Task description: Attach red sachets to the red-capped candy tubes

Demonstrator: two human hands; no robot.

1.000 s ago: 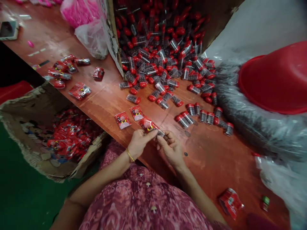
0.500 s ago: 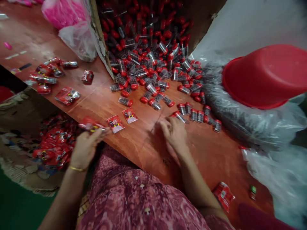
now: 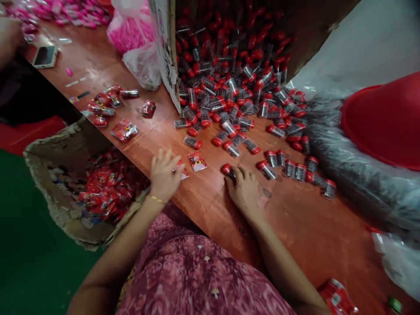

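Head view: the right hand (image 3: pixel 245 192) grips a red-capped tube (image 3: pixel 226 169), long axis ten-to-four o'clock, while the left hand (image 3: pixel 165 177), fingers spread wide, partly covers a card (image 3: pixel 183 172) at three o'clock.

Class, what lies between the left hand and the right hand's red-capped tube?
In the head view, a flat printed card lies there; a second card is partly hidden by the left hand.

Blurred left hand (image 3: pixel 166 175) covering part of a red printed card (image 3: pixel 182 172), red-capped tube (image 3: pixel 226 168) partly hidden by right hand (image 3: pixel 244 190), red tub (image 3: pixel 387 122) cut off at right edge
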